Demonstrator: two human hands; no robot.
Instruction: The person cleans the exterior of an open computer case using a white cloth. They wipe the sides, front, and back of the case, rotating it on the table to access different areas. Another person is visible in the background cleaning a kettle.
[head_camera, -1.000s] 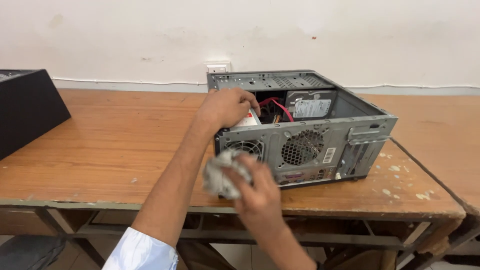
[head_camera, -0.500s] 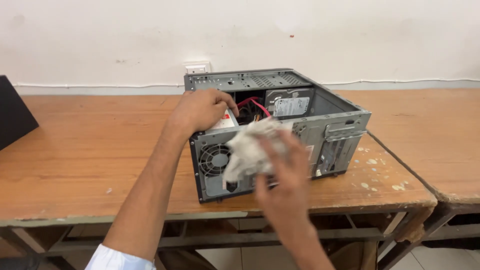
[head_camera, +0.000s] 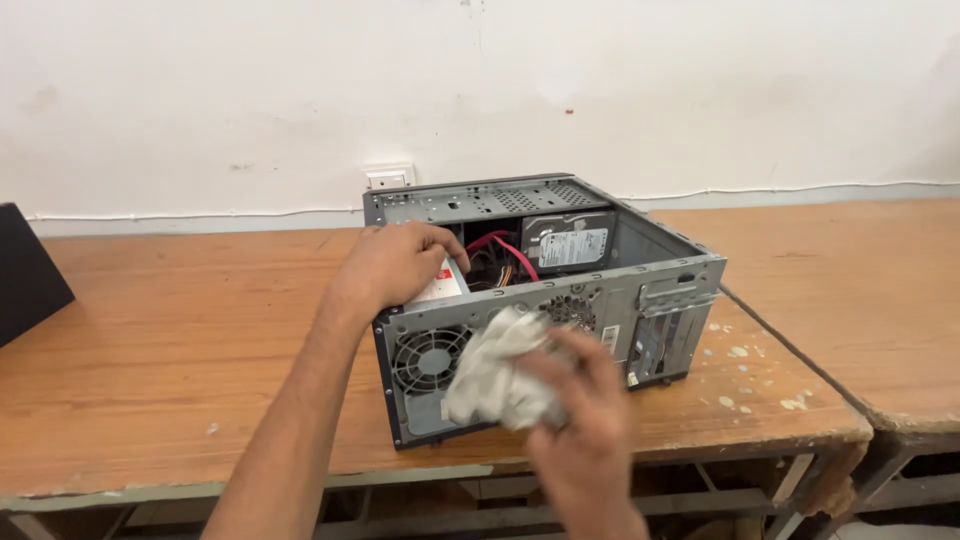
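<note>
the right hand (head_camera: 585, 420) is gripping a crumpled rag (head_camera: 498, 375) against the back of the open computer case (head_camera: 660, 270) on the table (head_camera: 180, 340); the left hand (head_camera: 395, 265) is curling over its top edge; the rag may be snagging the fan grille (head_camera: 428, 358).

left of case: bare surface (head_camera: 180, 330) runs from the open computer case (head_camera: 660, 262) toward the left edge, where a black box (head_camera: 30, 270) stands.
front edge: a narrow strip only, taken up by the right hand (head_camera: 585, 420) and its cloth (head_camera: 495, 375).
case top: open; left hand (head_camera: 395, 265), cables (head_camera: 500, 255) and drive (head_camera: 570, 240) crowd it.
right of case: bare up to the surface's right edge.
</note>
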